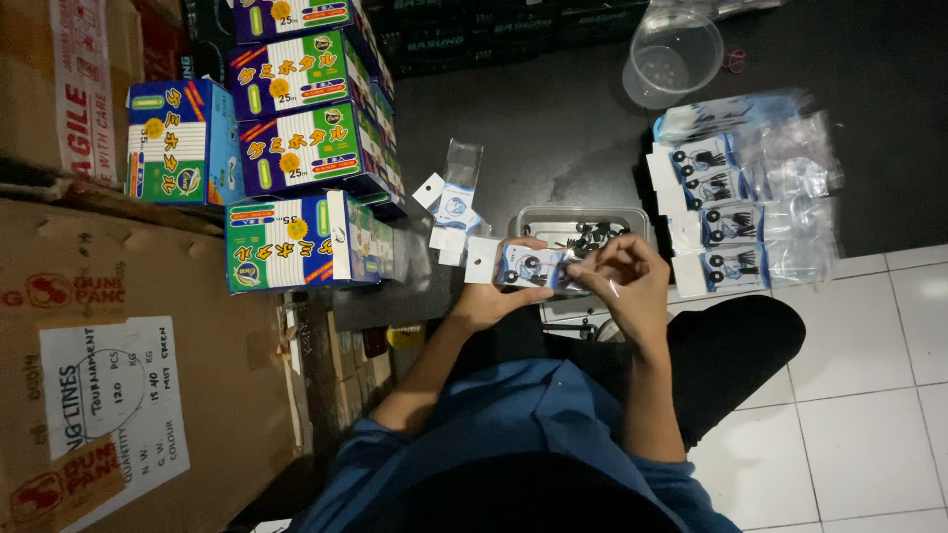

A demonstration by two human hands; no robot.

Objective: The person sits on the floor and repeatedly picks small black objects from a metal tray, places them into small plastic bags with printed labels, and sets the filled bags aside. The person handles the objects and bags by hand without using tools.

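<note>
Above the person's lap, the left hand (491, 299) grips a small clear packet (528, 267) by its card end, fingers closed around it; the right hand (622, 276) pinches the packet's other end, just before a metal tray (553, 219).

Clear glossy plastic packet (533, 266) with a white matt paper header card, pinched between left hand (491, 296) and right hand (624, 276). Beneath: shallow tray (538, 219) of dull, brushed-looking metal holding small black parts. Finished packets (736, 202), shiny transparent film over blue printed card. Transparent plastic tub (674, 57), smooth and slightly cloudy. Stacked boxes (296, 158) of glossy printed cardboard; large carton (128, 375) of matt brown corrugated board with a white paper label. Dark mat (553, 128), matt; floor tiles (869, 395), white, smooth. Blue cloth sleeves (513, 424), soft, unshiny.
</note>
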